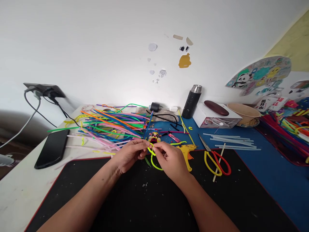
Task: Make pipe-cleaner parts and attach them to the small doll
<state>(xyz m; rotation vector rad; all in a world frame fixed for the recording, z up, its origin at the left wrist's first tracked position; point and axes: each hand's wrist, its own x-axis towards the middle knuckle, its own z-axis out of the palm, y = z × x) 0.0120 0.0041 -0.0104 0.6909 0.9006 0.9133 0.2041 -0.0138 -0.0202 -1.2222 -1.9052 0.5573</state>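
Observation:
A bright yellow-green pipe cleaner point(156, 166) is bent into a loop over the black mat. My left hand point(131, 153) pinches it from the left between thumb and forefinger. From the right, my right hand point(170, 158) pinches the same pipe cleaner, its fingertips almost touching those of the left. Just beyond the fingertips stands a small colourful figure point(154, 136) with a dark-rimmed face; its lower part is hidden by the hands. A yellow glue gun point(187, 154) lies right beside my right hand.
Many coloured pipe cleaners point(113, 122) are heaped at the back left. Scissors point(214, 158) lie across a thin stick on the mat's right, near glue sticks point(231, 141). A phone point(52, 148) rests at left. A black flask point(191, 102) and a tissue box point(214, 117) stand behind.

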